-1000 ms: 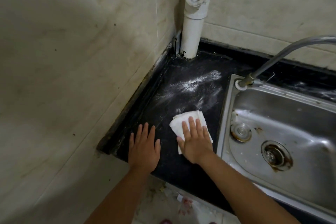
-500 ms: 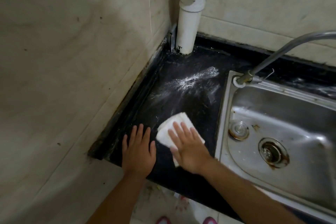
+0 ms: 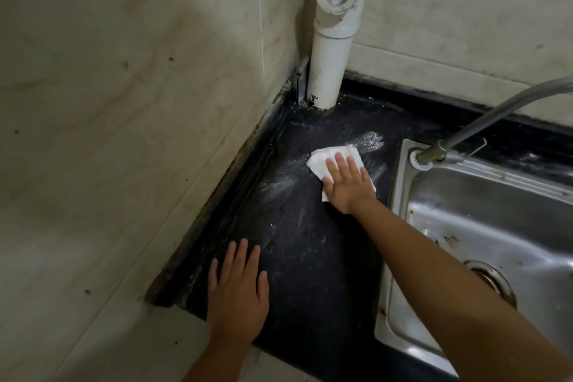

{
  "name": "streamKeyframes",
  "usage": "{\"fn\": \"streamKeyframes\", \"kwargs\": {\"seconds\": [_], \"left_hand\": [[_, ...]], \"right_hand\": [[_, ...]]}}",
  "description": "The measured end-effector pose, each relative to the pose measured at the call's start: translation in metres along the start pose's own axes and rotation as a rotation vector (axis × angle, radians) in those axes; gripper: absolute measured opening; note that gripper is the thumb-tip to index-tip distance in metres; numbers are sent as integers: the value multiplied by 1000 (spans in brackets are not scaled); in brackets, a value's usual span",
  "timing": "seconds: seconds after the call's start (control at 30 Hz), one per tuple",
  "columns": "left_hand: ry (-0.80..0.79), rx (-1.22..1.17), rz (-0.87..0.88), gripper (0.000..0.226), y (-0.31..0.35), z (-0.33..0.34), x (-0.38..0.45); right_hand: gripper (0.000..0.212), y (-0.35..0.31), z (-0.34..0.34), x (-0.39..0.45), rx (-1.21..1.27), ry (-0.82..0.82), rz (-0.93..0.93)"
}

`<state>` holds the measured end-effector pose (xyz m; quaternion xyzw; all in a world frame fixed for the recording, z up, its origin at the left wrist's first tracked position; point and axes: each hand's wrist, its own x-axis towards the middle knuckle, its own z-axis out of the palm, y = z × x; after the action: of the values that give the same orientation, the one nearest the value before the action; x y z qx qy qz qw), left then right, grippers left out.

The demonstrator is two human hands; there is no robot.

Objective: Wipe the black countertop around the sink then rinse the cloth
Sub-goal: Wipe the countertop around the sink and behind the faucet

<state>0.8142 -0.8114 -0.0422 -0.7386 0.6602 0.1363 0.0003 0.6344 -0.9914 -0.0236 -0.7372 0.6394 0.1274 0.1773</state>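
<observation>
R hand (image 3: 347, 184) flat on folded white cloth (image 3: 325, 159), speckled black countertop (image 3: 310, 257).

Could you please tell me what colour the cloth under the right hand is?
The cloth is white, seen in the head view.

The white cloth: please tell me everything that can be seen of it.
The cloth is white and looks like soft fabric or thick paper, folded into a small flat pad with slightly creased edges. It lies flat on the black countertop, left of the sink rim and in front of the white pipe. The right hand presses it with straight fingers and covers its near part. White powdery smears lie around it. The left hand does not touch it.
</observation>
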Motion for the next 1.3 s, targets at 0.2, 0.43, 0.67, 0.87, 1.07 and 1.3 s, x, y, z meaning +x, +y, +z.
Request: {"fn": "streamKeyframes", "kwargs": {"seconds": [0.2,0.43,0.67,0.87,1.07,1.3], "left_hand": [[-17,7,-21,49,0,-3,-1],[-37,-13,-41,56,4,-9,-1],[-27,3,-57,74,3,-5,2],[118,37,-3,50,-1,5,4],[103,58,-8,51,1,4,2],[107,52,-6,49,3,0,4]], "right_hand": [[68,-24,42,-71,-34,65,-147],[77,-9,60,-124,-32,96,41],[60,26,7,-10,67,42,291],[59,49,-23,43,105,101,232],[64,26,-1,-7,-2,30,110],[54,-12,93,-148,-27,204,-215]]}}
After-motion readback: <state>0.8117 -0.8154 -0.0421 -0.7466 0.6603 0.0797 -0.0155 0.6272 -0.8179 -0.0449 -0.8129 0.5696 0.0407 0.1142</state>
